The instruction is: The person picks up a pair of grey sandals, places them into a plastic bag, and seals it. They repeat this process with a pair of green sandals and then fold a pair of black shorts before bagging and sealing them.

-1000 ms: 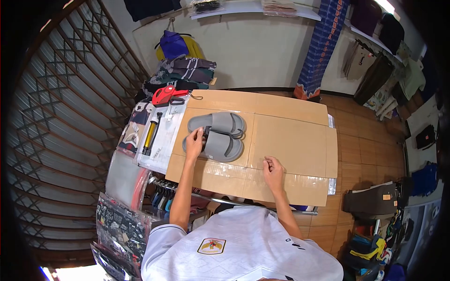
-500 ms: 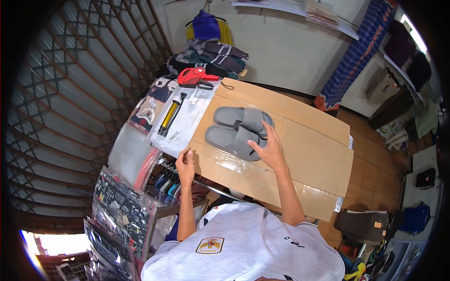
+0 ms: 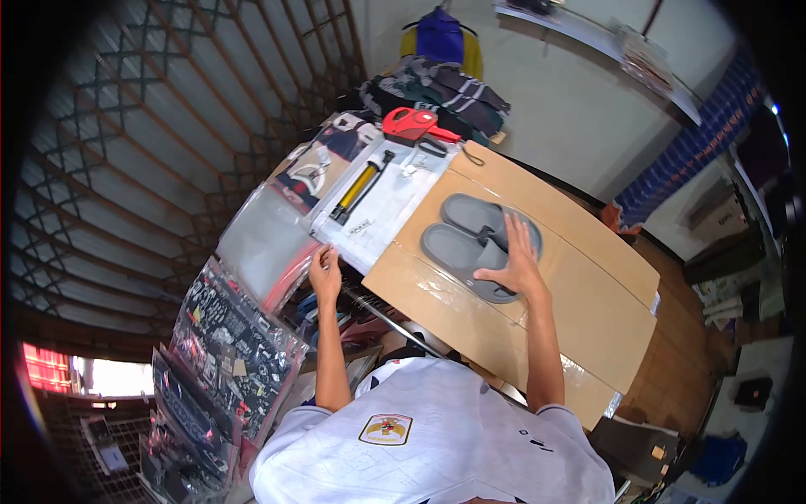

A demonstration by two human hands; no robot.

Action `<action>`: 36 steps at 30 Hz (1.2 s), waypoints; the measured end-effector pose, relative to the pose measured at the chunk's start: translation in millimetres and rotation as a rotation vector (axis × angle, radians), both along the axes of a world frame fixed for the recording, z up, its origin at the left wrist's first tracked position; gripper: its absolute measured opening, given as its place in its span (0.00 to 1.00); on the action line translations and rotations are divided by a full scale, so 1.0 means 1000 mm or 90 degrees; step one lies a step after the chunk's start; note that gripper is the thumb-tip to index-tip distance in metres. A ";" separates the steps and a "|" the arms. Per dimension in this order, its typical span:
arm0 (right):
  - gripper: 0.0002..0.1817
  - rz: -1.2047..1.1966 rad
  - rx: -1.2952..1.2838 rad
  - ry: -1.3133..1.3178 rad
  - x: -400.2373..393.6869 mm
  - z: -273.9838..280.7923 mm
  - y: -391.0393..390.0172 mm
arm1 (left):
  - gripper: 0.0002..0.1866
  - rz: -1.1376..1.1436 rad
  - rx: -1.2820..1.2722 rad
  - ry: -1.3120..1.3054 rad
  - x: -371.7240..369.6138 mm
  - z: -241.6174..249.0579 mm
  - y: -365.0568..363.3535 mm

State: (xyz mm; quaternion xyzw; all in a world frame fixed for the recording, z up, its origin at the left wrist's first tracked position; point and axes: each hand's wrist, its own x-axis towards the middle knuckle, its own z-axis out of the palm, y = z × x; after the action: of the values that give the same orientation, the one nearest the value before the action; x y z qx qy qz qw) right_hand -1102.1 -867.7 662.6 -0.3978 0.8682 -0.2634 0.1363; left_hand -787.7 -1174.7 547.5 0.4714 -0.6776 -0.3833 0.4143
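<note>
A pair of grey slide sandals (image 3: 453, 255) lies side by side on a flat sheet of brown cardboard (image 3: 579, 294). Over their strap end, my right hand (image 3: 522, 267) is open, its fingers stretched out and the thumb apart, overlapping the slides in this view. To the left, my left hand (image 3: 325, 273) is closed, fingers curled in against the thumb, at the near corner of a white surface (image 3: 395, 214); I cannot tell what is in it. On that surface lies a yellow and black hand pump (image 3: 361, 189).
A red tag gun (image 3: 411, 124) sits behind the pump, before a pile of folded clothes (image 3: 445, 92). Plastic-wrapped garments (image 3: 235, 336) stand at the left, below a folding metal gate (image 3: 168, 168). A metal rail (image 3: 395, 319) runs under the cardboard's near edge.
The view has swung left, so the table sits further right. My right hand's fingers have straightened and spread over the slides. My left hand's fingers have curled in, lower at the table's edge.
</note>
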 end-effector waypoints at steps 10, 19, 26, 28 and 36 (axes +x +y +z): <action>0.43 -0.292 -0.285 0.039 0.057 -0.027 0.067 | 0.21 0.280 -0.097 -0.257 0.023 -0.032 -0.052; 0.28 -0.523 -0.130 0.191 0.087 -0.106 0.164 | 0.17 0.306 0.014 -0.457 0.027 -0.040 -0.085; 0.22 -0.540 -0.054 0.286 0.083 -0.104 0.151 | 0.10 0.291 0.068 -0.417 0.036 -0.057 -0.108; 0.22 -0.543 -0.045 0.294 0.082 -0.105 0.151 | 0.10 0.305 0.070 -0.356 0.037 -0.052 -0.107; 0.20 -0.570 -0.062 0.286 0.083 -0.099 0.148 | 0.14 0.416 -0.059 -0.208 0.033 -0.048 -0.120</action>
State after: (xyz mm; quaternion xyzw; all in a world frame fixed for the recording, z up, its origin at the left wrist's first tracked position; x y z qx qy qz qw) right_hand -1019.0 -719.2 564.0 -0.0389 0.9483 -0.2442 -0.1990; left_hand -755.1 -1294.8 499.9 0.6986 -0.5655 -0.1190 0.4219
